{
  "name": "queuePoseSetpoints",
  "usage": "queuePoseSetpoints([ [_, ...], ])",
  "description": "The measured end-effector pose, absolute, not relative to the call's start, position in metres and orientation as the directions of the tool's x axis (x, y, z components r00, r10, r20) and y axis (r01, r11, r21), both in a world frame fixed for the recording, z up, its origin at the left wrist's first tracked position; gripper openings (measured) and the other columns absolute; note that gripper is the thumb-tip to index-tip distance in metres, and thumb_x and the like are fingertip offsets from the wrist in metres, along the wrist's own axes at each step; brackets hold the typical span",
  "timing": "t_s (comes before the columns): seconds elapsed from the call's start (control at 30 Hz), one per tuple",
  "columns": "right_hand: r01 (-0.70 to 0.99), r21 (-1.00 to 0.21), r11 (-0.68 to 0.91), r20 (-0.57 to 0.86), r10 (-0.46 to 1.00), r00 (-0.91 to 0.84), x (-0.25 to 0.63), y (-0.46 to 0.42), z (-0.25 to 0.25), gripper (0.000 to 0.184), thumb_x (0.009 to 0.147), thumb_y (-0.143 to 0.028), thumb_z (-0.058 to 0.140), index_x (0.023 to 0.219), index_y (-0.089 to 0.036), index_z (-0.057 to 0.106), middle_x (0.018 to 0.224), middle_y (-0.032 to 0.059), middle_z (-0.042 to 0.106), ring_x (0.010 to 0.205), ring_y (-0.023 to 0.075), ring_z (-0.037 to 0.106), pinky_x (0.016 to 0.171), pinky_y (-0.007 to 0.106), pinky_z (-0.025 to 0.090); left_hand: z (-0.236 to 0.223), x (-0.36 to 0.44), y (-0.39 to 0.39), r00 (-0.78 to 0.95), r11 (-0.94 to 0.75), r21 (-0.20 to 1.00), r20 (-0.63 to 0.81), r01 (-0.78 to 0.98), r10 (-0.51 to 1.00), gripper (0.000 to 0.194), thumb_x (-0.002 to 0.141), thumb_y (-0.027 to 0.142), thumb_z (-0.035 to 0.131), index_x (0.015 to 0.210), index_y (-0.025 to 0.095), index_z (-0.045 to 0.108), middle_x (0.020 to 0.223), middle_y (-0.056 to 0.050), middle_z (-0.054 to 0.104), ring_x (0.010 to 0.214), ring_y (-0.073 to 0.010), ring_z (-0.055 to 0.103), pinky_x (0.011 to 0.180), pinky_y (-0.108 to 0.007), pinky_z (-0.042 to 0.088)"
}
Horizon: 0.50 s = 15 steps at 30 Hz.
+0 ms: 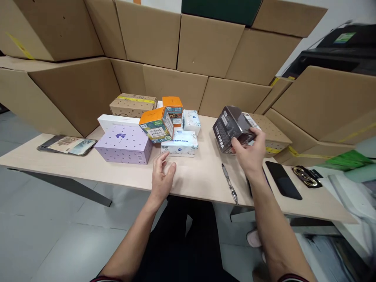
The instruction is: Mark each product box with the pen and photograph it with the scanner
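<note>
Box (230, 127), right of centre: dark brown, pale lettering, tilted | our right hand (251, 152) grips it | our left hand (162, 176), lower centre, loosely spread

It's a single view from head height, peering forward and down, left hand (161, 178) and right hand (252, 156) near, tabletop (205, 172) beneath, cardboard wall (173, 82) ahead.

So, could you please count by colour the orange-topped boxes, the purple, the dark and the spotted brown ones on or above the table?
Orange-topped boxes: 2
Purple box: 1
Dark box, in the right hand: 1
Spotted brown boxes: 2
Total: 6
</note>
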State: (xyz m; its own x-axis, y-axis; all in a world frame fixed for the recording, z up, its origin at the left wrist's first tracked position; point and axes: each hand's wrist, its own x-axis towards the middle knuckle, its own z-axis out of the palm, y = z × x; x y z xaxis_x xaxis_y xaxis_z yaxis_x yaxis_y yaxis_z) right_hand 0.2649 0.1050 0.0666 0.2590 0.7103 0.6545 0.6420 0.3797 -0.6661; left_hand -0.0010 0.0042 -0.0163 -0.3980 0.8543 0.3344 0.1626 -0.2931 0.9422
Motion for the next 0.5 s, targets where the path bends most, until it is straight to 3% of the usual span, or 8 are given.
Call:
queuePoseSetpoints([
  [0.1, 0.813, -0.531, 0.238, 0.630, 0.752, 0.192, 0.261, 0.128, 0.055, 0.056, 0.073, -0.032, 0.073, 0.122, -0.016, 0.052, 0.119, 0.0157, 0.055, 0.113, 0.0326, 0.058, 0.100, 0.056, 0.049, -0.020, -0.001, 0.003, -0.394, -0.295, 0.931, 0.360, 0.216, 0.846, 0.044, 0.092, 0.035, 0.063, 0.134, 0.024, 0.056, 0.138, -0.013, 0.053, 0.131, -0.0264, 0.052, 0.111, -0.048, 0.045],
  [0.2, 0.896, -0.434, 0.090, 0.531, 0.829, 0.174, 0.257, 0.130, 0.051, 0.058, 0.077, -0.036, 0.073, 0.126, -0.014, 0.053, 0.123, 0.0212, 0.050, 0.103, 0.0351, 0.061, 0.091, 0.061, 0.051, -0.014, -0.004, 0.003, -0.405, -0.330, 0.854, 0.489, 0.402, 0.773, 0.042, 0.093, 0.034, 0.060, 0.133, 0.022, 0.057, 0.134, -0.014, 0.053, 0.129, -0.0278, 0.053, 0.107, -0.049, 0.048],
  [0.27, 0.919, -0.391, 0.050, 0.519, 0.837, 0.175, 0.256, 0.124, 0.052, 0.059, 0.080, -0.041, 0.072, 0.129, -0.014, 0.053, 0.126, 0.0231, 0.046, 0.097, 0.0349, 0.063, 0.085, 0.062, 0.052, 0.001, -0.009, 0.005, -0.404, -0.327, 0.709, 0.653, 0.625, 0.641, 0.043, 0.091, 0.034, 0.063, 0.131, 0.020, 0.059, 0.135, -0.015, 0.051, 0.133, -0.0309, 0.050, 0.111, -0.052, 0.043],
  [0.33, 0.921, -0.378, 0.097, 0.559, 0.816, 0.144, 0.257, 0.115, 0.054, 0.060, 0.084, -0.045, 0.068, 0.133, -0.014, 0.052, 0.129, 0.0232, 0.043, 0.093, 0.0322, 0.064, 0.083, 0.061, 0.054, 0.025, -0.018, 0.011, -0.389, -0.236, 0.565, 0.761, 0.790, 0.520, 0.051, 0.088, 0.039, 0.066, 0.134, 0.018, 0.058, 0.142, -0.018, 0.046, 0.138, -0.0354, 0.044, 0.116, -0.056, 0.035],
  [0.37, 0.912, -0.384, 0.142, 0.585, 0.801, 0.122, 0.257, 0.109, 0.055, 0.060, 0.086, -0.046, 0.066, 0.135, -0.015, 0.051, 0.131, 0.0228, 0.042, 0.090, 0.0292, 0.064, 0.083, 0.059, 0.054, 0.038, -0.023, 0.015, -0.370, -0.177, 0.525, 0.765, 0.832, 0.528, 0.059, 0.087, 0.044, 0.067, 0.138, 0.017, 0.055, 0.146, -0.020, 0.044, 0.141, -0.0380, 0.040, 0.117, -0.058, 0.032],
  [0.43, 0.875, -0.416, 0.249, 0.622, 0.779, 0.074, 0.254, 0.093, 0.054, 0.060, 0.089, -0.048, 0.063, 0.138, -0.017, 0.050, 0.133, 0.0212, 0.041, 0.081, 0.0217, 0.063, 0.084, 0.055, 0.056, 0.065, -0.033, 0.026, -0.385, -0.057, 0.506, 0.720, 0.861, 0.577, 0.074, 0.086, 0.057, 0.067, 0.145, 0.017, 0.049, 0.151, -0.023, 0.040, 0.142, -0.0437, 0.036, 0.116, -0.063, 0.029],
  [0.5, 0.811, -0.470, 0.348, 0.633, 0.774, 0.034, 0.246, 0.074, 0.050, 0.055, 0.090, -0.047, 0.063, 0.137, -0.019, 0.052, 0.134, 0.0189, 0.043, 0.074, 0.0159, 0.061, 0.079, 0.048, 0.060, 0.085, -0.040, 0.041, -0.430, 0.039, 0.532, 0.638, 0.846, 0.639, 0.077, 0.088, 0.062, 0.062, 0.149, 0.018, 0.047, 0.149, -0.025, 0.043, 0.136, -0.0455, 0.042, 0.113, -0.065, 0.030],
])
